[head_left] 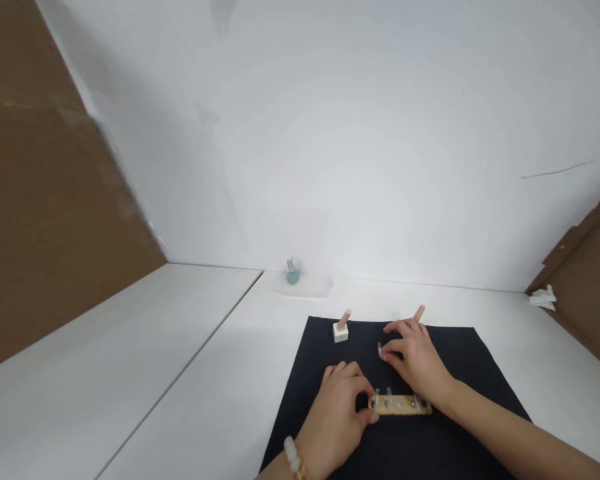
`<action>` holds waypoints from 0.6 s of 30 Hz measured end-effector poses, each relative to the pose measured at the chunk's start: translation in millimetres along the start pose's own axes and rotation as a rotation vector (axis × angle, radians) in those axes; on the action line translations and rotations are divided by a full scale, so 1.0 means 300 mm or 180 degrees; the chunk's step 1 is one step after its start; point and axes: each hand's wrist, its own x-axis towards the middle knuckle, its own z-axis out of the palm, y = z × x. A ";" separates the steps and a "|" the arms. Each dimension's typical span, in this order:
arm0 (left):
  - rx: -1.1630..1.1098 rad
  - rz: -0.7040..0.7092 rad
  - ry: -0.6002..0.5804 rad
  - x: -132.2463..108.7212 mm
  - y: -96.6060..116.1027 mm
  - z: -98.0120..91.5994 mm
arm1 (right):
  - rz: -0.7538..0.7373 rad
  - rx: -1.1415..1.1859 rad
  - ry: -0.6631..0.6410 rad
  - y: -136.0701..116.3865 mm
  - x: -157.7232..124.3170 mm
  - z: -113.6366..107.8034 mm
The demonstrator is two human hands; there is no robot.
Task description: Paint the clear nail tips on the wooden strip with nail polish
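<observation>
My left hand (339, 412) has its thumb and fingers closed on the left end of a narrow wooden strip (405, 405), which lies on a black mat. Several small clear pieces stand on the strip; they look like clear nail tips (389, 399). Beyond the strip, my right hand (415, 353) pinches another clear nail tip (380, 349) between thumb and index finger, upright and apart from the strip. The right wrist is close to the strip's right end. Its other fingers are spread near a wooden peg (419, 312), whose base they hide.
A second wooden peg (345, 320) in a white block (341, 333) stands at the back of the black mat (320, 347). Behind it, a teal nail polish bottle (293, 276) rests by the white wall. A crumpled white tissue (543, 297) lies near the brown panel at right.
</observation>
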 end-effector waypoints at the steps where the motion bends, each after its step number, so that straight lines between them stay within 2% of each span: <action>1: -0.0004 0.0005 0.0000 0.000 -0.001 0.002 | 0.0005 -0.0021 -0.0040 0.002 -0.004 -0.002; 7: 0.0004 0.0008 0.0002 0.006 -0.007 0.010 | -0.0006 0.0053 -0.0329 0.021 -0.021 -0.027; 11: -0.0004 -0.0010 -0.0011 0.008 -0.005 0.008 | 0.0126 0.0178 -0.0248 0.026 -0.058 -0.085; 15: -0.0037 -0.0041 -0.0011 0.005 -0.001 0.007 | 0.0295 0.0347 -0.0027 -0.005 -0.172 -0.140; 18: -0.0101 -0.0072 0.0039 0.000 0.004 0.019 | 0.0253 0.0622 0.0057 -0.046 -0.273 -0.135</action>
